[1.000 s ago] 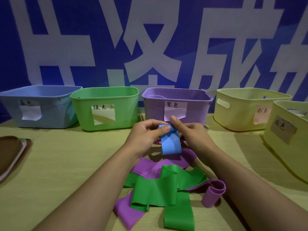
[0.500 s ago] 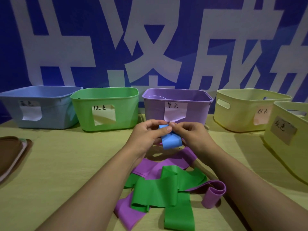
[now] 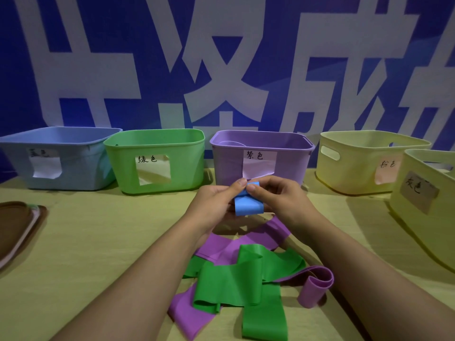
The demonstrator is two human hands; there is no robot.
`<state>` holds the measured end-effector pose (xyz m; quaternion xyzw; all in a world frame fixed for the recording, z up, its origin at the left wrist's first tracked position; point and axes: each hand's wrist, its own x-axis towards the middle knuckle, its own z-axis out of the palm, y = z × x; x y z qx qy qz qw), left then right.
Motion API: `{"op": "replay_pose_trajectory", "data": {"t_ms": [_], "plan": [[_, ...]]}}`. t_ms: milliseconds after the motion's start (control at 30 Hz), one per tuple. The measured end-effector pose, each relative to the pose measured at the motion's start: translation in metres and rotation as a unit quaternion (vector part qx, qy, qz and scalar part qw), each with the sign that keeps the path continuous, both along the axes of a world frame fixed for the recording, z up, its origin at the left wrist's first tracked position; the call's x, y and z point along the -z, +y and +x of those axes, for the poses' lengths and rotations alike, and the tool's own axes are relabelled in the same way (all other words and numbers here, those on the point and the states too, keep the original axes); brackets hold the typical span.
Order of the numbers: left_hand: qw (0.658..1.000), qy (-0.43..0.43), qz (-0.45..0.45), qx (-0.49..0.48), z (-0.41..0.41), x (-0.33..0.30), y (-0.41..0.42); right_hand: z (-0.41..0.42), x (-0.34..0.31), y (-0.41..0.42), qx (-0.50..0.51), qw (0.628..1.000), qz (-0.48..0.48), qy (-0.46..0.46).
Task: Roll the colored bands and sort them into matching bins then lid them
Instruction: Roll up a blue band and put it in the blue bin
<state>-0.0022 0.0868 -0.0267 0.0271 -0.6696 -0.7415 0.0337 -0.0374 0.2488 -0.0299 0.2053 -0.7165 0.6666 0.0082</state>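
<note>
Left hand point(image 3: 216, 205): thumb and fingers pinch the blue band point(image 3: 248, 204); held above the table point(image 3: 98, 242)
Right hand point(image 3: 278, 198): pinches the band's top edge
Blue band: in front of the purple bin point(image 3: 261, 158)

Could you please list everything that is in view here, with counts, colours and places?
blue bin: one, pale blue, far left of the row, paper label.
green bin: one, green, second from left.
purple bin: one, purple, centre, behind the hands.
yellow bins: two, pale yellow, at right; the nearer one is cut off by the frame.
lids: a brown stack at the left edge; count unclear.
blue band: one, blue, held above the table.
green bands: green, tangled in the near pile; count unclear.
purple bands: purple, in the same pile.
table: one, yellowish.
banner: blue with white characters, behind.
left hand: fingers pinch the blue band.
right hand: fingers pinch the blue band.
</note>
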Motion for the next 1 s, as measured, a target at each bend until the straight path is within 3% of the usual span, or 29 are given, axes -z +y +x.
{"op": "replay_pose_trajectory", "data": {"t_ms": [500,1000], "plan": [[0.999,0.035,0.008,0.029,0.002,-0.001,-0.001,0.010,-0.009,-0.001,0.048,0.992,0.031,-0.109],[0.999,0.029,0.005,0.024,0.004,-0.002,-0.002,0.006,-0.005,0.001,0.061,0.995,0.045,-0.062]]}}
